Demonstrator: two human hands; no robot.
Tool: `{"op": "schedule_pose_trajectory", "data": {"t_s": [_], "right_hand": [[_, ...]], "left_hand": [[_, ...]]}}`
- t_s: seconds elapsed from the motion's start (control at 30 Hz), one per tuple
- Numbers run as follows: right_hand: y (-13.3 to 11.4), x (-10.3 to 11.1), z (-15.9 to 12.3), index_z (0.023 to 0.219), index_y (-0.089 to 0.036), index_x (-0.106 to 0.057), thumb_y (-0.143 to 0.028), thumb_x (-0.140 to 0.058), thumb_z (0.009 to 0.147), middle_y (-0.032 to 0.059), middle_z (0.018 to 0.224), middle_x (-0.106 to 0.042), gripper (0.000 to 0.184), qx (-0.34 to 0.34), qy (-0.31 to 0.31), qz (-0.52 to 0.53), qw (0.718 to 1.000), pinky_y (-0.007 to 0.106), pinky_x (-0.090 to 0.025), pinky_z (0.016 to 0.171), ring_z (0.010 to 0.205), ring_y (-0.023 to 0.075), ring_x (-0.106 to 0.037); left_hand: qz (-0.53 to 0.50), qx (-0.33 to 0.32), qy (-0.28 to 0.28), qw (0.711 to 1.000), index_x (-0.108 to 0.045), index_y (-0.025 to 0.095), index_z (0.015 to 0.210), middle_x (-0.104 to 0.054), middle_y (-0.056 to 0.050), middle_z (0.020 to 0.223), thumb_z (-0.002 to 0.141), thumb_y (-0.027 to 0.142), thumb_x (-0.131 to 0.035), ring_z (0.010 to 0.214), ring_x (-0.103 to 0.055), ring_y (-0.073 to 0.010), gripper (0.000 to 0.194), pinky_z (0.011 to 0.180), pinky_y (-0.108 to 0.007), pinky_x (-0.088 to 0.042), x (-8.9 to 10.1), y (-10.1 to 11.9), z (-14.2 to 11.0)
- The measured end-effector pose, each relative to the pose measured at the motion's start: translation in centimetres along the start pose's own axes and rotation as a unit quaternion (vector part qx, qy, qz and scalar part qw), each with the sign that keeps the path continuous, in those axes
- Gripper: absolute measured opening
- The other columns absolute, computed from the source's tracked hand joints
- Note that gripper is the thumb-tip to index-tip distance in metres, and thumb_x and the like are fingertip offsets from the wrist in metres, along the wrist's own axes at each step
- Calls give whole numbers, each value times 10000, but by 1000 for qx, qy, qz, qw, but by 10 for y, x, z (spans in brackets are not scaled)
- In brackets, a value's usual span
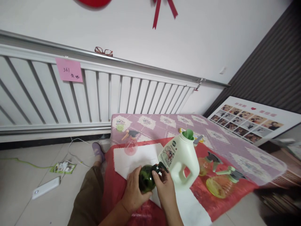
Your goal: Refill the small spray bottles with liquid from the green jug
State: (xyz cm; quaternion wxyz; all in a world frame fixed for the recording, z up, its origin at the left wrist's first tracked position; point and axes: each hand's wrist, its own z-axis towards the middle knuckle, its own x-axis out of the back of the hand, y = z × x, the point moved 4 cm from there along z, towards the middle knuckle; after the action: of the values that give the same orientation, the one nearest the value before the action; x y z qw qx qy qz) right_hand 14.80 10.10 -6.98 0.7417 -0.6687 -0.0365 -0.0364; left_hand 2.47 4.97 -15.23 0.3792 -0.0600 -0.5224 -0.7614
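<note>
My left hand [133, 193] is wrapped round the body of a dark green spray bottle [145, 180], held low over the near edge of the table. My right hand [164, 185] is closed on the bottle's dark trigger head [161, 167]. Just right of the bottle stands a white jug [183, 163] with a picture label and a green funnel [188, 134] in its neck. A white cloth [136, 157] lies under and behind my hands.
A pink spray bottle [131, 145] stands at the back left of the red cloth [113, 185]. An orange spray bottle [207, 163] and a yellow one [221, 183] lie to the right. A photo board [251, 121] leans at the far right. A white device [45, 187] lies on the floor.
</note>
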Motion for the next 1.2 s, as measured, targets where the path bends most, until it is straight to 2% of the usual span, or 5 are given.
{"op": "schedule_pose_trajectory", "data": {"t_s": [0.33, 0.53, 0.8, 1.07, 1.2], "right_hand": [[-2, -2, -1, 876, -234, -533, -423, -671, 738, 8, 845, -649, 272, 25, -1, -12, 1000, 329, -555, 726, 765, 190, -651], [-3, -1, 0, 1042, -228, -559, -443, -602, 798, 88, 1162, -634, 328, 34, -39, -34, 998, 430, -442, 998, 1136, 259, -577], [-18, 5, 12, 954, -220, -616, -482, -661, 753, 69, 980, -705, 333, 41, -24, -57, 997, 382, -537, 817, 888, 238, -662], [-93, 19, 26, 982, -231, -575, -414, -649, 788, 65, 996, -670, 276, 192, 112, -65, 973, 380, -492, 818, 874, 213, -636], [-119, -35, 22, 1071, -241, -585, -292, -579, 847, 75, 1017, -644, 230, 348, -10, -213, 913, 393, -500, 821, 906, 226, -613]], "left_hand": [[-18, 7, -9, 1000, -298, 138, 1393, -501, -167, 1341, 552, 197, -685, 1219, -488, -337, 928, 1035, -540, -393, 1, 0, 1], [-21, 12, -16, 1000, -273, 132, 1398, -481, -178, 1363, 555, 195, -683, 1241, -471, -343, 939, 1039, -552, -391, 0, 1, 3], [-31, 17, -35, 999, -278, 149, 1395, -498, -177, 1362, 540, 192, -702, 1255, -473, -358, 956, 1063, -600, -350, 2, 4, 7], [-35, 43, -81, 995, -294, 159, 1404, -500, -167, 1376, 558, 233, -715, 1264, -467, -354, 949, 1098, -614, -290, 3, 7, 11], [-31, 29, -83, 996, -320, 135, 1394, -519, -174, 1353, 566, 256, -717, 1244, -481, -357, 926, 1085, -614, -297, 2, 6, 12]]}}
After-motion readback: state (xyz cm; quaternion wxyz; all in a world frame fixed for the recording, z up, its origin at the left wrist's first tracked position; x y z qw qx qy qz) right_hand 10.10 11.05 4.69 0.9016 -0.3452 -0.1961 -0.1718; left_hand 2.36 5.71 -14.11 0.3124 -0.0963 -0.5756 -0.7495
